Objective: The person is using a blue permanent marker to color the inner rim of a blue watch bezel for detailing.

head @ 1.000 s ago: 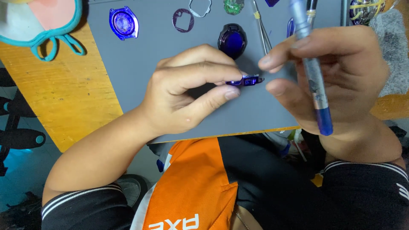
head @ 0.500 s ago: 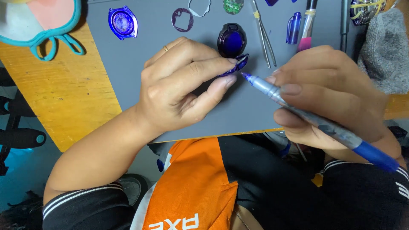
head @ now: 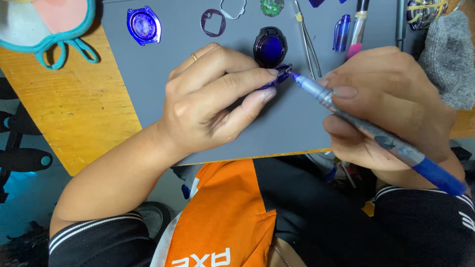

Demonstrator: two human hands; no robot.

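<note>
The person sits at a yellow wooden bench (head: 64, 123) with a grey mat (head: 198, 59) on it. The left hand (head: 208, 104) is closed on a small purple part (head: 277, 78), which is pinched between the thumb and the forefinger, just above the mat. The right hand (head: 391, 104) is clamped around a blue pen-shaped tool (head: 366, 128), and the tip of this tool touches the end of the purple part. Just behind the part, on the mat, lies a dark round blue case (head: 270, 47). Beside it, to the right, lie metal tweezers (head: 307, 39), then a small blue cap (head: 341, 32) and a brush with a pink band (head: 357, 29). Further left on the mat are an oval blue piece (head: 143, 24) and a thin purple frame (head: 213, 22). A grey cloth (head: 450, 59) is at the right edge of the bench, and a teal-edged thing (head: 54, 39) lies at the left corner.
</note>
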